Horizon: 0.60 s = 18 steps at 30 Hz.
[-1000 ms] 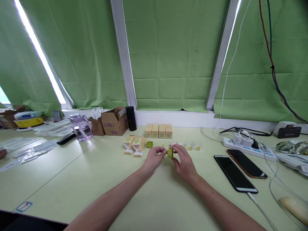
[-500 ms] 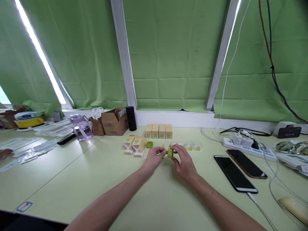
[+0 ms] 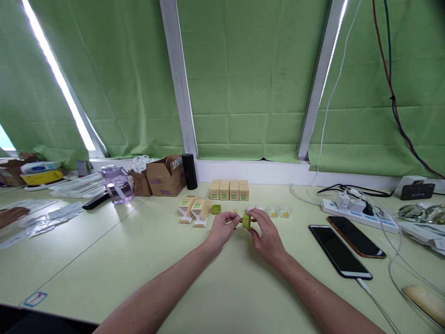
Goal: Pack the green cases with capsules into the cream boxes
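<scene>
We look down on a pale tabletop [image 3: 208, 292], where two bare hands meet over one small green piece [image 3: 246, 221] at the centre. The right hand [image 3: 268, 236] holds it up, pinching it between thumb and fingers. The left hand [image 3: 220, 233] comes in from the other side, its thumb and first finger pressed together at the piece's left edge; we cannot tell whether something tiny sits between them. The step in hand appears to be close work on that left edge. As we judge it, the next move calls for a steady right-hand pinch and small, light motions of the left fingertips. Just beyond the hands are a green tray [image 3: 216, 209], a tiny yellow part [image 3: 235, 210] and some whitish pieces [image 3: 259, 208], partly hidden by the right hand. Two clear cups [image 3: 279, 211] with yellow inside stand to their right. To the left, two tan boxes [image 3: 201, 206] lean with open ends; behind, four closed boxes [image 3: 224, 190] form a row. Two phones [image 3: 340, 250] lie to the right. At the far left, another person's hand [image 3: 14, 215] rests near plastic sheets [image 3: 55, 218].
</scene>
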### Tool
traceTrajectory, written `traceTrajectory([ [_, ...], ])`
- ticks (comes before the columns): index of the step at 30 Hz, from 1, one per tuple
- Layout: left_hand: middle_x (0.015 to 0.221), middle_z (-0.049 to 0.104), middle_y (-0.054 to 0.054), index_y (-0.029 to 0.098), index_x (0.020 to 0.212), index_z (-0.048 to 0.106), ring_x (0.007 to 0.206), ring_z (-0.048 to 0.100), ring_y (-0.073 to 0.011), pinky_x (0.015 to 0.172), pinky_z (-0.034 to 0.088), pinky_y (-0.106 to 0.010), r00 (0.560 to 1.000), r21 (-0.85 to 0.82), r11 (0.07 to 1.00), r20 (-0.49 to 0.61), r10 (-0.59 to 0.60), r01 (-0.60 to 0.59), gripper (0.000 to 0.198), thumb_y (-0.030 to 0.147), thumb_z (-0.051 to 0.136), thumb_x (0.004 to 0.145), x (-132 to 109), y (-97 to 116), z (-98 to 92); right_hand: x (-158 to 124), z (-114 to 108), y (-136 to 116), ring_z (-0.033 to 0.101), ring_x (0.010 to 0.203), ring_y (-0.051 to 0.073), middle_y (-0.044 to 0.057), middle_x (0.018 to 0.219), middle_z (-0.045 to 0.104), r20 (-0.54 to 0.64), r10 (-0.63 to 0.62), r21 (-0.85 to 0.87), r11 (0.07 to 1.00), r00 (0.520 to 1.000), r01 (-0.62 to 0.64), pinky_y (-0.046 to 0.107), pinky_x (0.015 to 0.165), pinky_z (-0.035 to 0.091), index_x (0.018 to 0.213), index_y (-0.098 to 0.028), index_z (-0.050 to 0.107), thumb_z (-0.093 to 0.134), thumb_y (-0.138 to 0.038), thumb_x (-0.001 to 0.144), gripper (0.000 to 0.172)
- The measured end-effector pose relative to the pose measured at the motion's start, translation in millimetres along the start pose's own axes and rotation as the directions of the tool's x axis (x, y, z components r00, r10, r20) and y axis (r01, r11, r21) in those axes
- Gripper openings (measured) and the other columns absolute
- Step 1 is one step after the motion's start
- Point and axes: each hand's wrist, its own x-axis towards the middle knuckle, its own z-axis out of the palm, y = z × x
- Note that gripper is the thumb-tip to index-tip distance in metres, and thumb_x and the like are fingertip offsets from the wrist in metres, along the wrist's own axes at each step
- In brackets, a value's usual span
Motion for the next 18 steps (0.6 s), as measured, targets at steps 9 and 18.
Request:
traceTrajectory([
  [9, 0.087, 0.076, -0.009, 0.016, 0.082, 0.069, 0.087, 0.069, -0.0226, 0.074, 0.050, -0.031, 1.000, -0.030, 0.999, -0.003, -0.024, 0.024, 0.038, 0.052, 0.080, 0.073, 0.9, -0.8, -2.2, 1.2, -1.7, -0.6, 0.060, 0.125, 0.030, 0.014, 0.132, 0.063, -0.010, 0.003, -0.003, 1.000, 1.000, -0.003, 0.053, 0.098, 0.061, 0.138, -0.025, 0.054, 0.051, -0.006, 0.088, 0.054],
  [18, 0.087, 0.077, -0.009, 0.016, 0.082, 0.068, 0.090, 0.071, -0.0241, 0.073, 0.050, -0.031, 1.000, -0.050, 0.999, 0.005, -0.022, 0.022, 0.038, 0.050, 0.081, 0.073, 1.9, -1.8, -2.6, 0.3, -1.5, -0.1, 0.059, 0.126, 0.030, 0.014, 0.133, 0.062, -0.001, 0.011, 0.002, 1.000, 1.000, -0.011, 0.054, 0.099, 0.060, 0.139, -0.026, 0.052, 0.051, -0.006, 0.089, 0.053],
])
